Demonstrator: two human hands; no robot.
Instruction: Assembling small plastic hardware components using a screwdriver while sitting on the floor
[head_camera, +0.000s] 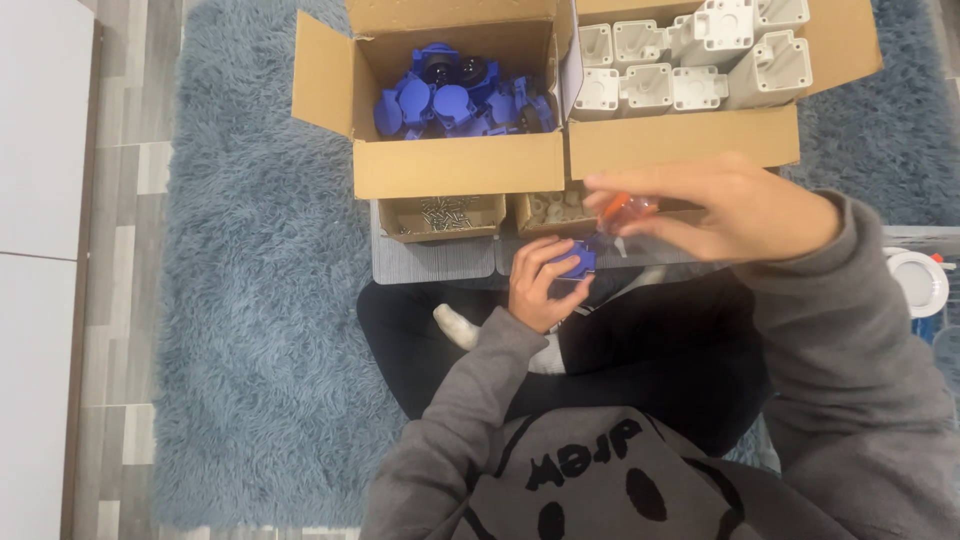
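At frame centre, the left hand (540, 282) clamps its grip on a blue plastic part (578, 262). The right hand (735, 208) pinches an orange-handled tool (625, 211), long axis tilting down-left toward it. Above, the cardboard box of blue parts (455, 165) sits left of the box of white parts (690, 135).

Open cardboard boxes (460, 165) wall the front; blue rug (250, 300) lies free leftward.

even soft indoor light, right hand (745, 205) blurred.
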